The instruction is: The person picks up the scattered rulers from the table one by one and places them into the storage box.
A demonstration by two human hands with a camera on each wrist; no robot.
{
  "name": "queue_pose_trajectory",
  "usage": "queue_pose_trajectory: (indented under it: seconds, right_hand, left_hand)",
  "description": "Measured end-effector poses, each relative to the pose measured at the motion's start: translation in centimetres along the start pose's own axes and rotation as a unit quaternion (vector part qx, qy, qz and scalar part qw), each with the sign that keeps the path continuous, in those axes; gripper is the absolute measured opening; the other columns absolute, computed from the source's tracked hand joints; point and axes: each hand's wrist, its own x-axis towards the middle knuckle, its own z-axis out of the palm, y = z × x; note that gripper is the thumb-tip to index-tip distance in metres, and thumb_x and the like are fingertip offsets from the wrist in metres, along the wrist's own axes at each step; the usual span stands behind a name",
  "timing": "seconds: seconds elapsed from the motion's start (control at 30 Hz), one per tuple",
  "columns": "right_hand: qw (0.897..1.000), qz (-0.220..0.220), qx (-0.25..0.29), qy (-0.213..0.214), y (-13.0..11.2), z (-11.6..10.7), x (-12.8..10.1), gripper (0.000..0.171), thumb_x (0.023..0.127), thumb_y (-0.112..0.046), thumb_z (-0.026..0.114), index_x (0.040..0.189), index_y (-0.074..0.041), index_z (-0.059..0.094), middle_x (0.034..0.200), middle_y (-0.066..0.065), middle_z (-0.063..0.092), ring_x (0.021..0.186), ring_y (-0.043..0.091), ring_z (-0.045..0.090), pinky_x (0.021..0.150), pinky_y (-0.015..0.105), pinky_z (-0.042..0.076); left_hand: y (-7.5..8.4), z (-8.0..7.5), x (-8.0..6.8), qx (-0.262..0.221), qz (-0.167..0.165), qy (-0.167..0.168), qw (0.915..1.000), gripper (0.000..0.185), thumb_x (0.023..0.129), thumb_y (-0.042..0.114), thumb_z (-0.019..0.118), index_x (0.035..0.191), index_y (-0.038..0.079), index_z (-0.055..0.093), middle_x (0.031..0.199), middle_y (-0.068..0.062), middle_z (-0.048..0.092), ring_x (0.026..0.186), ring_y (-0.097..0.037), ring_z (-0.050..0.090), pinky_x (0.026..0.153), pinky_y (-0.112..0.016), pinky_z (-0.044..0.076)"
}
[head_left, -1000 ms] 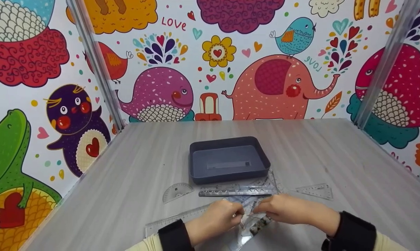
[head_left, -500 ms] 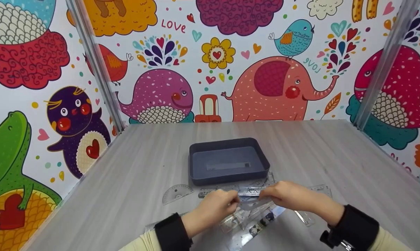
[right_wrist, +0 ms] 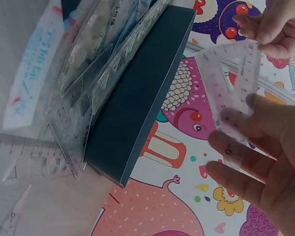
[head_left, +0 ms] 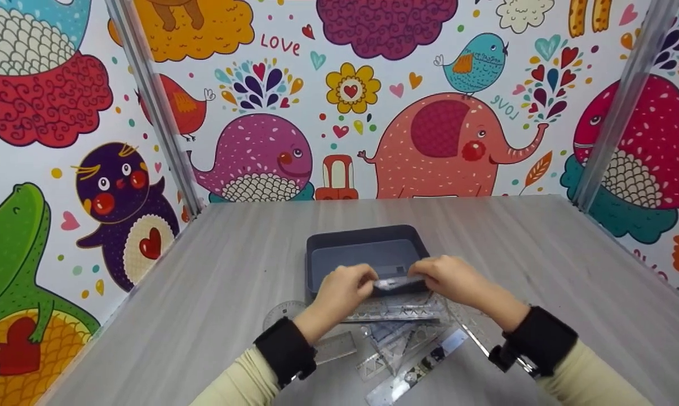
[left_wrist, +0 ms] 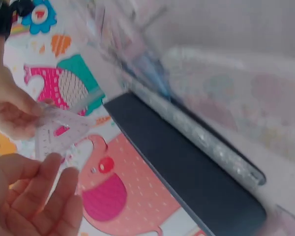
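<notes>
Both hands, left hand (head_left: 342, 288) and right hand (head_left: 449, 279), have lifted the clear triangle ruler (right_wrist: 234, 81), pinched between fingertips, from the table over the tray (head_left: 322, 246).

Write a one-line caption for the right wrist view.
Both hands hold a clear triangular ruler above the dark tray.

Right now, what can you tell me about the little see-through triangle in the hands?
The triangle is a small set square of clear plastic with printed ruler marks along its edges and a cut-out middle. Both hands pinch it, the left hand at one corner and the right hand at the other, holding it in the air above the dark tray.
</notes>
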Motion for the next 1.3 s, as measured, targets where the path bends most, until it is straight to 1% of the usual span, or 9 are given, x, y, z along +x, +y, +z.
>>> queue_pose_trajectory:
  seconds: [0.27,0.43,0.7,0.87,0.97,1.03,1.1,1.2,1.3]
  right_hand:
    - [0.992,0.012,-0.09,0.092,1.7,2.4,2.8,0.021,0.066,0.003,0.054,0.079,-0.013,0.059,0.076,-0.002,0.059,0.071,0.015,0.056,0.051,0.029,0.044]
    - [0.982,0.011,-0.15,0.11,2.8,4.5,4.7,0.009,0.072,-0.002,0.056,0.076,-0.011,0.058,0.082,0.002,0.055,0.071,0.017,0.055,0.05,0.029,0.044]
    - [0.965,-0.036,-0.253,0.054,3.7,7.5,6.0,0.003,0.073,-0.003,0.048,0.072,-0.006,0.047,0.066,0.006,0.049,0.05,0.021,0.048,0.036,0.031,0.039]
    - [0.965,-0.003,-0.262,0.006,4.0,8.7,6.2,0.006,0.074,-0.001,0.047,0.076,-0.005,0.044,0.065,0.009,0.049,0.048,0.023,0.048,0.037,0.034,0.04]
    - [0.966,0.058,-0.245,-0.064,3.9,9.0,6.5,0.009,0.074,-0.002,0.05,0.079,-0.003,0.043,0.066,0.01,0.053,0.05,0.025,0.052,0.041,0.036,0.042]
    - [0.963,0.1,-0.228,-0.102,3.8,8.9,6.6,0.009,0.074,-0.001,0.049,0.078,-0.002,0.042,0.067,0.011,0.055,0.053,0.027,0.054,0.044,0.037,0.043]
    - [0.96,0.129,-0.215,-0.126,3.8,8.9,6.6,0.007,0.075,-0.001,0.047,0.076,-0.001,0.041,0.067,0.013,0.056,0.056,0.028,0.056,0.046,0.039,0.043]
    - [0.955,0.142,-0.209,-0.154,3.9,8.8,6.5,0.005,0.076,-0.001,0.047,0.075,-0.001,0.042,0.07,0.014,0.057,0.06,0.029,0.057,0.049,0.039,0.044]
    - [0.947,0.126,-0.221,-0.196,3.9,8.6,6.3,0.005,0.078,-0.003,0.047,0.082,-0.002,0.045,0.073,0.013,0.058,0.064,0.028,0.057,0.051,0.038,0.045]
  left_hand:
    - [-2.1,-0.1,2.5,-0.09,-0.1,-0.014,0.9908,0.015,0.078,0.014,0.054,0.09,0.011,0.062,0.082,0.001,0.062,0.07,-0.01,0.057,0.061,-0.023,0.044]
    - [-3.5,0.3,3.4,-0.165,-0.153,-0.024,0.9741,0.026,0.076,0.009,0.052,0.102,0.008,0.057,0.093,-0.005,0.061,0.085,-0.018,0.056,0.069,-0.028,0.045]
    - [-5.7,2.7,4.1,-0.155,-0.207,-0.07,0.9633,0.04,0.076,0.002,0.048,0.116,0.004,0.045,0.111,-0.009,0.053,0.105,-0.024,0.046,0.08,-0.034,0.039]
    - [-10.5,7.9,5.1,-0.069,-0.169,-0.061,0.9813,0.044,0.073,0.001,0.039,0.116,0.01,0.047,0.109,-0.003,0.055,0.104,-0.019,0.048,0.083,-0.03,0.038]
    - [-9.8,7.9,5.1,-0.034,-0.176,-0.092,0.9794,0.045,0.074,0.002,0.038,0.118,0.009,0.044,0.113,-0.004,0.052,0.106,-0.02,0.046,0.087,-0.031,0.035]
    - [-7.9,6.6,4.8,-0.019,-0.193,-0.128,0.9727,0.043,0.081,0.002,0.035,0.124,0.007,0.037,0.12,-0.006,0.046,0.111,-0.021,0.04,0.094,-0.032,0.027]
    - [-7.9,7.1,4.6,0.001,-0.18,-0.14,0.9736,0.039,0.087,0.009,0.032,0.126,0.008,0.033,0.123,-0.009,0.043,0.113,-0.022,0.038,0.099,-0.03,0.018]
    - [-8.6,8.6,4.6,0.036,-0.18,-0.15,0.9715,0.039,0.09,0.017,0.03,0.128,0.012,0.029,0.125,-0.008,0.04,0.117,-0.027,0.032,0.1,-0.033,0.014]
    - [-7.2,7.8,4.4,0.051,-0.218,-0.178,0.9582,0.04,0.089,0.016,0.033,0.128,0.012,0.03,0.125,-0.009,0.04,0.117,-0.035,0.028,0.096,-0.041,0.02]
